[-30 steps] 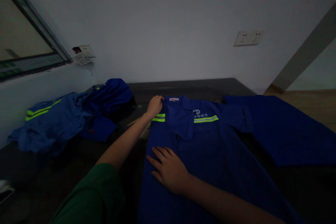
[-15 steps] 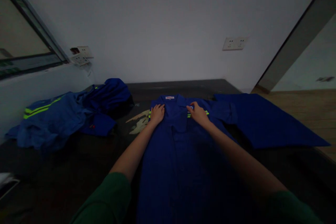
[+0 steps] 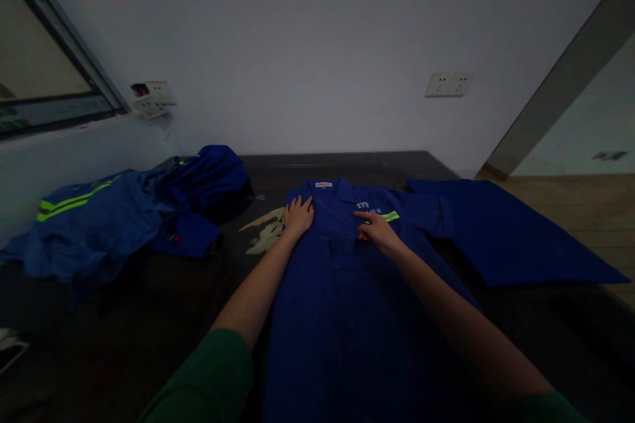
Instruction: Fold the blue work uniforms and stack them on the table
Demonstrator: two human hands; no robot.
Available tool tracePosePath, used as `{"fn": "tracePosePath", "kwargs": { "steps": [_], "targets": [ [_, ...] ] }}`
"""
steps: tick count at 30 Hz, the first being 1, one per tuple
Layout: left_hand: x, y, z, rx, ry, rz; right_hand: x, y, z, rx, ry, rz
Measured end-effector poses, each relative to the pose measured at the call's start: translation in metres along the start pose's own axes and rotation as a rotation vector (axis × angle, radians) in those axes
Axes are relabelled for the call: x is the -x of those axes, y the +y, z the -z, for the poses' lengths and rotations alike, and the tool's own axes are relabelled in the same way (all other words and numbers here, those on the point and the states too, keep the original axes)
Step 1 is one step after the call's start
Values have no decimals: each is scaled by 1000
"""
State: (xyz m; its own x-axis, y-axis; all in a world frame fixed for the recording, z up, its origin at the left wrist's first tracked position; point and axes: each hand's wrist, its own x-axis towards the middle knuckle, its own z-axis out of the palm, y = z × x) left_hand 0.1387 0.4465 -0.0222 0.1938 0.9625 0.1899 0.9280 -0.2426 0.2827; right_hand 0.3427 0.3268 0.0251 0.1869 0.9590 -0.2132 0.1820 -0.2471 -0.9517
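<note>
Head view, dim light. Item: one blue shirt (image 3: 307, 317), laid front up on a dark table (image 3: 322, 160), central, collar toward the wall; label (image 3: 324, 184) inside the neck, white lettering and a yellow-green reflective strip (image 3: 391, 216) on the chest.

Left hand (image 3: 298, 214): arm reaching forward, palm down on the shirt beside the collar, fingers spread and laid flat, pressing and grasping nothing.

Right hand (image 3: 378, 231): arm angled inward from the right, at the chest just below the lettering; forefinger extended leftward, remaining fingers curled. Whether these pinch any fabric cannot be told.

Right of the shirt: one flat blue cloth (image 3: 516, 231), meeting the short sleeve. Left, well apart: a rumpled lighter blue garment (image 3: 104, 225) with yellow-green bands, lying against a darker blue garment (image 3: 218, 168).

Wall: double socket (image 3: 449, 84), above the table.
</note>
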Motion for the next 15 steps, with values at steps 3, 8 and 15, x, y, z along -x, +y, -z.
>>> {"fn": "tracePosePath", "kwargs": {
  "steps": [3, 8, 15],
  "targets": [
    [-1, 1, 0, -28, -17, 37, 5, 9, -4, 35, 17, -33],
    [-8, 1, 11, -10, -12, 47, 0, 8, -5, 21, 84, 34],
    [-17, -5, 12, -29, 44, 38, -20, -5, -12, 48, 62, 52]
  ]
}}
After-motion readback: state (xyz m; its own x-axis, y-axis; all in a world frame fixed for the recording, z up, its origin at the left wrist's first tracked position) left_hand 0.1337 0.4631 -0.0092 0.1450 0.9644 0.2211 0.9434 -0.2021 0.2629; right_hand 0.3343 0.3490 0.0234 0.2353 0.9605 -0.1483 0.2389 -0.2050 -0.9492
